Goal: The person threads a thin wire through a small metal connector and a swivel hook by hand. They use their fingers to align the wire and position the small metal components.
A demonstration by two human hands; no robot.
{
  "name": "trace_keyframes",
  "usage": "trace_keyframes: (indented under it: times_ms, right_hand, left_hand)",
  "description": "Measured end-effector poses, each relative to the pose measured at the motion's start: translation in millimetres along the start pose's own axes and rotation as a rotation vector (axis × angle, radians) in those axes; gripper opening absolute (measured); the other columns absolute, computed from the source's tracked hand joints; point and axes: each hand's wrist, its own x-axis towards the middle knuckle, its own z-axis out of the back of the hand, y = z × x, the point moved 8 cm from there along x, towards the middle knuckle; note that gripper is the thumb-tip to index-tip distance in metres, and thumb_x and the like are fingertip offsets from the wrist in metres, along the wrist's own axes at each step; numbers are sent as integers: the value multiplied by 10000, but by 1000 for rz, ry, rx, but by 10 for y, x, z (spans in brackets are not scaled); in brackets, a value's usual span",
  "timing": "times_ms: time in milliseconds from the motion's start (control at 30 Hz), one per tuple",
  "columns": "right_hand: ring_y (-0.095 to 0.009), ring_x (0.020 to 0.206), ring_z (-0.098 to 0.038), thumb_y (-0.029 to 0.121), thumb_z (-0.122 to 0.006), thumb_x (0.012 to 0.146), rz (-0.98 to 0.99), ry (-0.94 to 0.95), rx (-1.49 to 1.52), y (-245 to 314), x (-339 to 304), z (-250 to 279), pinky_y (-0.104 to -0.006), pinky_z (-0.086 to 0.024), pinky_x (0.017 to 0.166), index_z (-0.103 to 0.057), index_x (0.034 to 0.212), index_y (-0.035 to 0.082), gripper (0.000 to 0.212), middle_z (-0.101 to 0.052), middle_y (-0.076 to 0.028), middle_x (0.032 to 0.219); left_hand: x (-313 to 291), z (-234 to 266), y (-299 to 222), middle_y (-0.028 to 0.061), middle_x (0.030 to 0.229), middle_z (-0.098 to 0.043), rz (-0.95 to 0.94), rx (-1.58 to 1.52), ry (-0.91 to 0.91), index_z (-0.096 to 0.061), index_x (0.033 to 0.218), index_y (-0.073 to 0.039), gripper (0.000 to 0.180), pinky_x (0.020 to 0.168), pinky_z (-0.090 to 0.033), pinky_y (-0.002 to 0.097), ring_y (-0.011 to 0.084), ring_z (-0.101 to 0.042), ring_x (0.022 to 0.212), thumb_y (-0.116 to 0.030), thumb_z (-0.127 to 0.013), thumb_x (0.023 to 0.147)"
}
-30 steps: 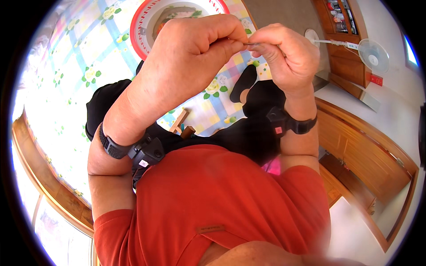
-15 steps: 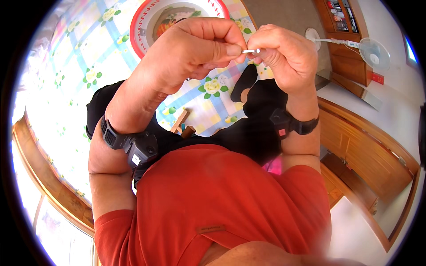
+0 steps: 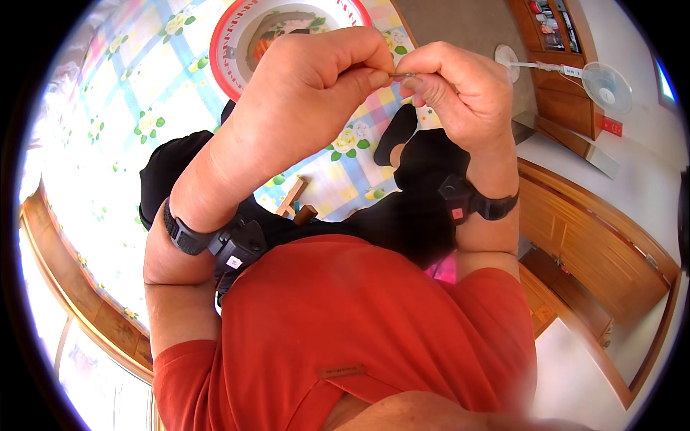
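A thin metal piece (image 3: 402, 75) with a short shaft bridges my two hands in front of my chest. The thumb and forefinger of my left hand (image 3: 309, 79) pinch its left end, with the back of the hand turned up. My right hand (image 3: 471, 90) has its thumb and curled fingers closed at the other end. Only a short length shows between the fingertips, so its exact kind cannot be told. Beyond my left hand a white basin with a red rim (image 3: 217, 57) is partly covered by that hand.
A flowered, checked cloth (image 3: 151, 122) spreads under the basin and my black-trousered legs. Small wooden pieces (image 3: 293, 195) lie near my lap. On the right stand a white fan (image 3: 606, 87), a wooden cabinet (image 3: 575, 108) and wooden panels (image 3: 575, 237).
My left wrist has rolled over and shifted slightly, hiding its lower fingers. The metal piece has risen a little and turned, and less of its bright end shows.
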Motion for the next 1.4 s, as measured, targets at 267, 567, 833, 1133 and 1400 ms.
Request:
trace_keyframes:
  times_ms: [267,567,833,1133,1400]
  right_hand:
    - [-144,593,-614,4,-599,803,-109,1,82,-39,-6,-8,-260,-479,541,-661,854,62,99,-624,-55,668]
    - [-140,612,-619,14,-588,835,-104,53,144,-53,-27,5,-258,-504,547,-660,896,49,100,-633,-63,705]
    - [-88,584,-557,22,-585,891,-81,51,215,-97,-67,-17,-198,-452,527,-631,889,-14,59,-628,-68,736]
    - [-86,607,-596,-10,-586,877,-99,27,72,-73,-39,-9,-200,-477,546,-638,894,-7,56,-643,-55,730]
    - [-86,590,-590,-12,-601,858,-73,65,-12,-85,-26,-52,-203,-472,538,-636,887,-5,46,-636,-47,706]
  left_hand:
    - [23,-46,31,-42,706,-492,-37,-165,39,-589,840,-26,66,603,-360,208,38,-439,680,-59,-556,887]
    - [50,-160,181,-75,642,-472,180,-475,179,-612,816,-79,117,468,-217,193,-6,-319,534,-151,-568,897]
    - [32,-224,216,-84,609,-434,273,-731,260,-620,841,-68,97,438,-156,183,-19,-276,493,-132,-568,891]
    - [45,-106,181,-75,662,-500,181,-425,103,-614,843,-54,110,471,-266,191,5,-366,538,-138,-575,901]
    - [59,-79,129,-82,717,-429,-23,-37,25,-560,814,-71,75,565,-270,175,-1,-364,663,-97,-566,885]
